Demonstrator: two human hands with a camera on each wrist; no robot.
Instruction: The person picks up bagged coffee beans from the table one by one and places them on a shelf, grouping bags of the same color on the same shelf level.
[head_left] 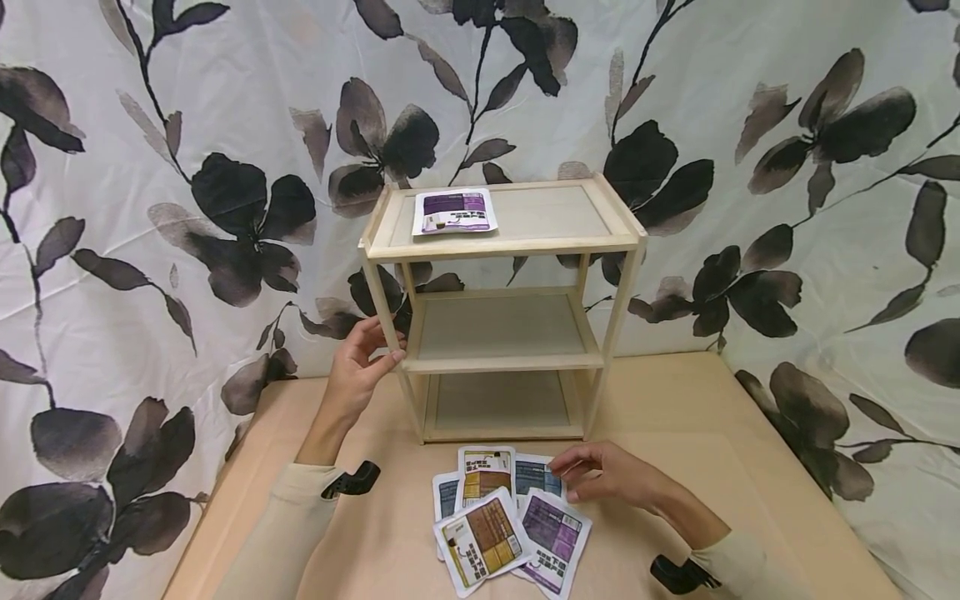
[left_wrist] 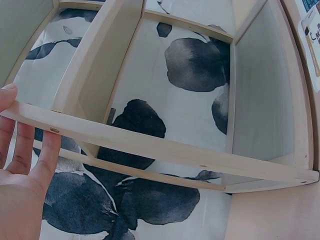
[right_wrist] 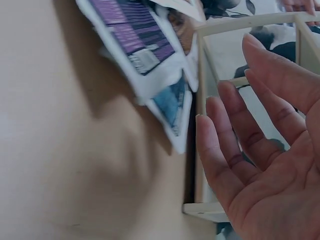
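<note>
A small three-tier wooden shelf (head_left: 502, 364) stands on the table, and my left hand (head_left: 358, 367) grips its left front post, thumb on one side and fingers on the other. The same hold shows in the left wrist view, where the post (left_wrist: 150, 142) crosses the frame. My right hand (head_left: 611, 475) hovers at the right of a pile of flat packets, its fingers loosely bent and nothing in them. Two packets lie on top, a brown-labelled packet (head_left: 483, 537) and a purple-labelled packet (head_left: 558, 533). Beneath them a blue-labelled packet (head_left: 534, 473) shows partly.
Another purple-labelled packet (head_left: 454, 212) lies on the shelf's top board, towards the left. A floral cloth (head_left: 480, 83) hangs behind and along the sides. The light wooden table (head_left: 660, 400) extends to both sides of the shelf.
</note>
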